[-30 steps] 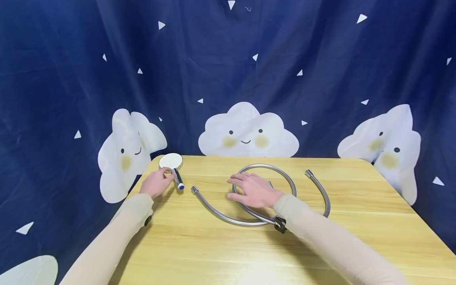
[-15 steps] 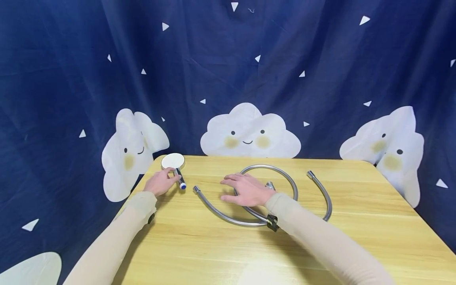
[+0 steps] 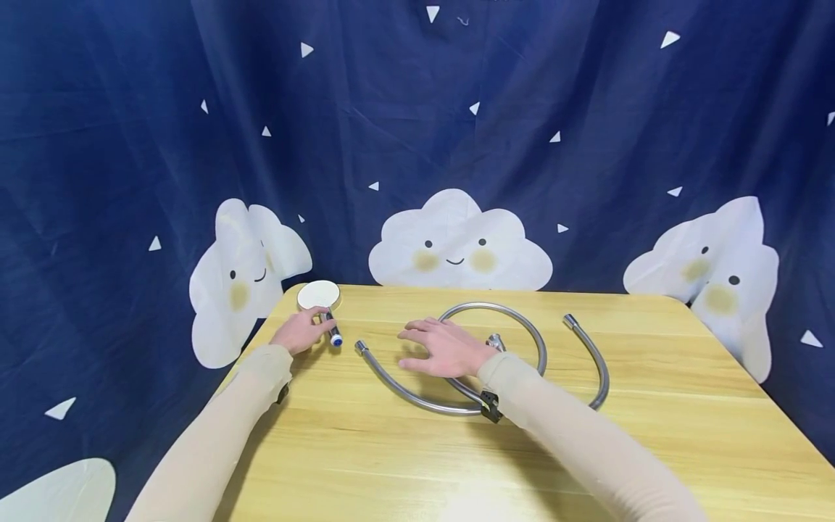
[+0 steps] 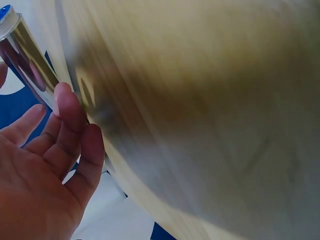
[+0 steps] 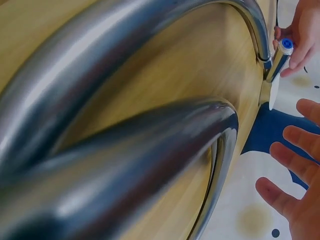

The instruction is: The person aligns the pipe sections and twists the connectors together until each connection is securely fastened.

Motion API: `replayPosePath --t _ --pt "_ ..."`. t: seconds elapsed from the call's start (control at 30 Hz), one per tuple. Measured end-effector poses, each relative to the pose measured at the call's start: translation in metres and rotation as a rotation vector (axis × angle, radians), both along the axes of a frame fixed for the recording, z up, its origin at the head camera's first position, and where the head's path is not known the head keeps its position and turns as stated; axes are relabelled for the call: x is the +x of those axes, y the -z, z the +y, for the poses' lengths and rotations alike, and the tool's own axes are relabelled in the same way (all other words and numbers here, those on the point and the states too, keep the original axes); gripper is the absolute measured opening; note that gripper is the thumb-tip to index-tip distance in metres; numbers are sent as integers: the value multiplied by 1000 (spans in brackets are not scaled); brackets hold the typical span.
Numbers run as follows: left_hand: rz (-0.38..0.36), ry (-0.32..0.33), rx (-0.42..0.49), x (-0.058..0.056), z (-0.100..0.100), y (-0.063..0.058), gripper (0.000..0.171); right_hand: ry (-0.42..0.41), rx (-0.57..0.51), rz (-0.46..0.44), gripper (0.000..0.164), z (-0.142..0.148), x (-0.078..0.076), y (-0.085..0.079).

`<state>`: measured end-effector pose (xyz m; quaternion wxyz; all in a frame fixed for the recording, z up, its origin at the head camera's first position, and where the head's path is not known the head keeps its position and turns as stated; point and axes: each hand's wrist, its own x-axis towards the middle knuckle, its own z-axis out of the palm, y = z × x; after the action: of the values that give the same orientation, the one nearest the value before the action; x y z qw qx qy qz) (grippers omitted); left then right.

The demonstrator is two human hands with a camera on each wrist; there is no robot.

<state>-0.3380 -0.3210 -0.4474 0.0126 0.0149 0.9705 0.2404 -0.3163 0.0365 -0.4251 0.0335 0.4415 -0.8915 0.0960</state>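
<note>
A hand shower head (image 3: 318, 295) with a round white face lies at the table's far left corner. Its chrome handle (image 4: 30, 55) ends in a white collar with a blue centre. My left hand (image 3: 301, 332) is right at the handle, thumb and index finger over it, the other fingers loosely bent beside it. A metal shower hose (image 3: 536, 341) lies looped on the table. My right hand (image 3: 446, 348) is held over the loop's left side, fingers spread and holding nothing. In the right wrist view, the hose passes large in front of the right fingers (image 5: 292, 155).
A small chrome fitting (image 3: 496, 342) sits inside the loop, partly hidden by my right wrist. One hose end (image 3: 362, 348) points toward the shower head, the other end (image 3: 570, 320) lies at the right. A dark blue curtain (image 3: 365, 109) hangs behind the wooden table (image 3: 391, 464).
My left hand has shifted slightly right, further over the shower handle. The right hand has moved left across the hose loop, uncovering more of the chrome fitting. Shower head and hose stay put.
</note>
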Motion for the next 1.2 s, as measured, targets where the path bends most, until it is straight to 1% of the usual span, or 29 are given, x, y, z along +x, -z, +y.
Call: replayPosePath --t 0.2,0.27,0.47,0.63,0.9,1.07,1.2 --pt "-9 17 9 -7 -2 5 63 10 5 -18 74 -2 -1 0" --pt "-16 20 22 -7 -2 6 63 14 15 -17 76 -2 -1 0" --pt "-22 42 41 -7 0 4 64 14 17 -25 73 -5 -2 -2" --pt "-14 46 30 -8 0 6 64 14 17 -22 70 -7 -2 -1" --pt "-16 26 10 -10 -2 12 64 16 23 1 75 -9 -2 0" --pt "-14 23 10 -10 -1 10 64 21 41 -10 79 -12 -1 0" --pt "-45 28 47 -11 2 5 65 15 41 -18 80 -15 -1 0"
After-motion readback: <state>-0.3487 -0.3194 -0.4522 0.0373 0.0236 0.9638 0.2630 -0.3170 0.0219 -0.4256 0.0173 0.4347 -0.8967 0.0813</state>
